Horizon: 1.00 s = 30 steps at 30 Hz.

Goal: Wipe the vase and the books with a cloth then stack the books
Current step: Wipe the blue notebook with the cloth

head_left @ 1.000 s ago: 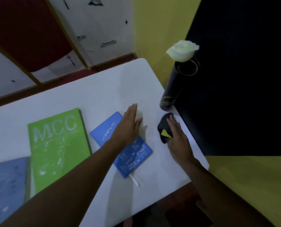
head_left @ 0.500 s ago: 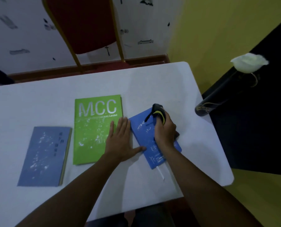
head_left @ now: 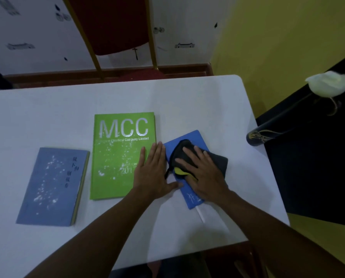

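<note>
Three books lie on the white table [head_left: 187, 101]: a grey-blue book [head_left: 53, 185] at the left, a green MCC book [head_left: 119, 153] in the middle, and a small blue notebook [head_left: 189, 137] to its right. Both left books carry white dusty specks. My right hand [head_left: 203, 173] presses flat on a dark cloth [head_left: 219, 161] with a yellow patch, spread over the blue notebook. My left hand [head_left: 153, 173] lies flat, fingers together, across the green book's lower right corner and the notebook's left edge. A black vase [head_left: 268, 135] with gold markings and a white flower [head_left: 328, 85] stands at the table's right edge.
A red chair with gold legs [head_left: 115, 27] stands beyond the table's far edge. A black surface [head_left: 318, 167] adjoins the table on the right, against a yellow wall. A white ribbon marker [head_left: 200, 214] sticks out of the notebook's near end.
My right hand carried the cloth from beside the vase onto the blue notebook and flattened it there. My left hand shifted to the notebook's left edge. The view swung left.
</note>
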Tool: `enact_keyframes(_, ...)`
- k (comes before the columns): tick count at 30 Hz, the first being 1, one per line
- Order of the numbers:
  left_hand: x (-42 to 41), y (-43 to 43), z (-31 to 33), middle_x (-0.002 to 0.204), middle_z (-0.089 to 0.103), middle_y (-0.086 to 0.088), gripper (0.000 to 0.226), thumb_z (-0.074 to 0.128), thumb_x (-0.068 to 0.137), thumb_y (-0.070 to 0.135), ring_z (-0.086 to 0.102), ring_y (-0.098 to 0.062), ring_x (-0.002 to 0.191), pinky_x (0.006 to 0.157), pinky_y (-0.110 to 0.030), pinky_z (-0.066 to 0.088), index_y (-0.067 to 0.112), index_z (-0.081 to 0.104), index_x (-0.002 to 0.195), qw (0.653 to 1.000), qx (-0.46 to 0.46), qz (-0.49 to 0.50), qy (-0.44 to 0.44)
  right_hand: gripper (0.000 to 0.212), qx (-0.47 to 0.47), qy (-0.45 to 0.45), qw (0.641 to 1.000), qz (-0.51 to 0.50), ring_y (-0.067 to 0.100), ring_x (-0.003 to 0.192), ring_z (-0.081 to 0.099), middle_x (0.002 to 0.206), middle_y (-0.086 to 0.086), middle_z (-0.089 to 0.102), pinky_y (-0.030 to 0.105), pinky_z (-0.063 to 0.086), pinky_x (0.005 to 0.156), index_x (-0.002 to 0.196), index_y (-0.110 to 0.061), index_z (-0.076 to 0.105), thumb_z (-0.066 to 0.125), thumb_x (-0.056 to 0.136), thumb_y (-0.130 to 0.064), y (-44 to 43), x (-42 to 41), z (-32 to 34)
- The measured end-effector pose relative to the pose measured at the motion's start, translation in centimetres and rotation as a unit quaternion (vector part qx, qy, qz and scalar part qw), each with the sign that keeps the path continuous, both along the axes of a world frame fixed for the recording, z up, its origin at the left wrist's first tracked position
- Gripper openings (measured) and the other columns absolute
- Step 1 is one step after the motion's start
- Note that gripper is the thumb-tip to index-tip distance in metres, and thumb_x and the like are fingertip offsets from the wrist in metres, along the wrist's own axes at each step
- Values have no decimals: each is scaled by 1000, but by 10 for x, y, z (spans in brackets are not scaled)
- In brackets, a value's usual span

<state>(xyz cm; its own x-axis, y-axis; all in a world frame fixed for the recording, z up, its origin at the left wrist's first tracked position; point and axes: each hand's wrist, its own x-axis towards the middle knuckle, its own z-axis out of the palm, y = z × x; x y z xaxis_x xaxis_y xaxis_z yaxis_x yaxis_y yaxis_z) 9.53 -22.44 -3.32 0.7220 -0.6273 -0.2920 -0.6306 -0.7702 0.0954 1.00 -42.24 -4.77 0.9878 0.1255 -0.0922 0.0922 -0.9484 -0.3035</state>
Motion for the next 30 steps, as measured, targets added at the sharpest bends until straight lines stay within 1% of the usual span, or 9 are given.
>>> enact_keyframes(5, 1, -3, -2, 167, -12, -16, 128, 21, 72, 97, -14, -29, 155, 123, -57, -7, 6, -23, 150, 1000, 18, 3, 9, 54, -27, 4, 998, -49, 33, 158, 9, 171, -3, 17, 57, 16, 125, 155, -37, 35, 41, 102, -38, -1, 49, 0)
enact_keyframes(10, 2, -5, 2, 167, -8, -18, 128, 19, 74, 94, -12, -30, 155, 124, -55, -7, 1, -12, 155, 1000, 26, 0, 5, 57, 26, -6, 993, 116, 31, 157, 17, 166, 0, 31, 48, 14, 129, 151, -27, 47, 53, 95, -26, -19, -7, -4)
enact_keyframes(13, 2, -7, 3, 167, -12, -17, 130, 24, 74, 94, -15, -29, 155, 124, -54, -5, 0, -13, 156, 999, 37, 4, 15, 56, 57, 0, 985, 162, 27, 156, 23, 163, 0, 38, 51, 22, 127, 146, -22, 54, 60, 91, -23, -55, -30, 1)
enact_keyframes(15, 2, -7, 2, 167, -11, -18, 132, 26, 73, 95, -14, -29, 155, 124, -54, -5, 0, -13, 156, 999, 33, 7, 17, 55, 45, 7, 988, 149, 28, 156, 23, 163, 1, 37, 54, 23, 126, 147, -23, 53, 55, 93, -26, -67, -11, 2)
enact_keyframes(20, 3, -8, 3, 167, -13, -18, 131, 24, 72, 96, -13, -29, 155, 124, -53, -6, 2, -15, 155, 999, 50, 1, 22, 61, -6, 7, 1000, 19, 34, 157, 14, 169, 3, 23, 58, 19, 125, 156, -28, 38, 41, 94, -28, -31, 66, 0)
enact_keyframes(22, 2, -8, 4, 167, -13, -18, 131, 23, 73, 96, -14, -29, 155, 124, -54, -6, 1, -15, 155, 998, 53, -3, 20, 60, -7, -12, 1000, 1, 33, 157, 14, 169, 4, 24, 55, 17, 127, 156, -25, 38, 42, 96, -26, -15, 56, -2)
enact_keyframes(25, 2, -7, 4, 167, -11, -19, 130, 19, 73, 95, -14, -29, 155, 124, -54, -5, 0, -13, 156, 999, 48, 1, 20, 58, 44, -14, 997, 65, 28, 157, 19, 166, 4, 32, 49, 17, 128, 153, -19, 45, 49, 95, -21, -14, 2, 0)
enact_keyframes(28, 3, -8, 3, 167, -13, -17, 132, 9, 68, 96, -16, -28, 154, 125, -52, -3, 0, -13, 156, 999, 39, 9, 29, 57, 78, -15, 993, 93, 26, 156, 24, 162, 4, 39, 52, 27, 125, 146, -14, 54, 59, 89, -15, -36, -34, -1)
enact_keyframes(30, 3, -7, 1, 167, -13, -18, 132, 15, 70, 96, -16, -29, 154, 124, -53, -3, -1, -14, 155, 999, 37, 5, 27, 57, 69, -16, 996, 58, 29, 155, 26, 162, 6, 40, 56, 30, 122, 146, -13, 54, 56, 90, -17, -48, -22, -3)
